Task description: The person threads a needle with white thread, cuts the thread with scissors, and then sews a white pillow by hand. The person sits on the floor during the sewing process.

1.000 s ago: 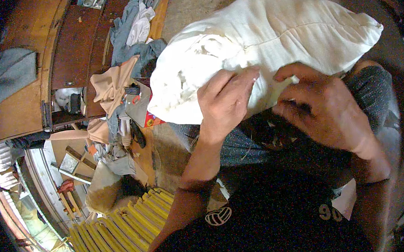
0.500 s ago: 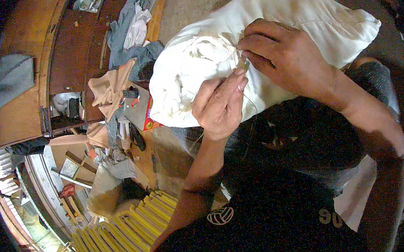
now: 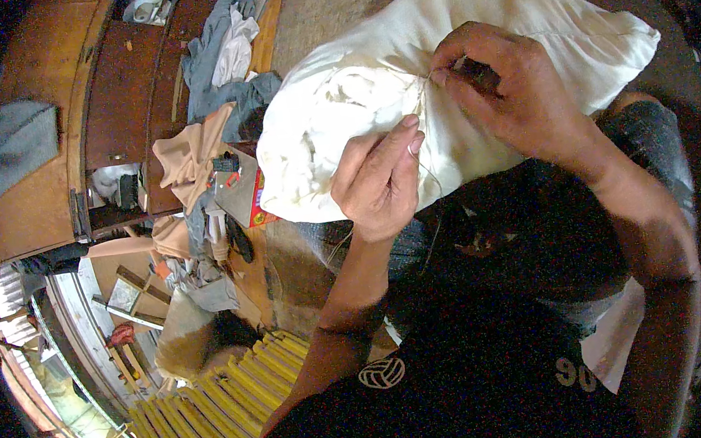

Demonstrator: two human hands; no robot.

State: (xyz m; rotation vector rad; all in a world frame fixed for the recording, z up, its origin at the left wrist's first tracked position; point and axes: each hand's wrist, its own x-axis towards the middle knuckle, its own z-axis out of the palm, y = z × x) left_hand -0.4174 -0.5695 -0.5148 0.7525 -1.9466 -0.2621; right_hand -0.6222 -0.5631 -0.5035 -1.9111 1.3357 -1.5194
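A plump cream cloth cushion (image 3: 577, 45) lies across my lap, its left end open and showing crumpled white stuffing (image 3: 330, 125). My left hand (image 3: 381, 183) is closed in a pinch at the near side of the opening, thumb and forefinger on a thin thread (image 3: 437, 180) that trails down from there. My right hand (image 3: 510, 92) pinches at the right edge of the opening, thumb and forefinger together and the palm arched off the cloth. What sits between those right fingertips is too small to make out. Fine strands show between the two hands.
A wooden cabinet (image 3: 123, 97) stands at the left. Beside it lie heaped grey cloths (image 3: 216, 60), a tan cloth (image 3: 191, 154) and a red-edged box (image 3: 235, 187). Yellow slats (image 3: 217, 406) are at the lower left, by my left arm.
My right hand has drawn slightly right and its fingers have bunched into a rounder pinch, lifting off the cloth. The left hand has stayed nearly in place.
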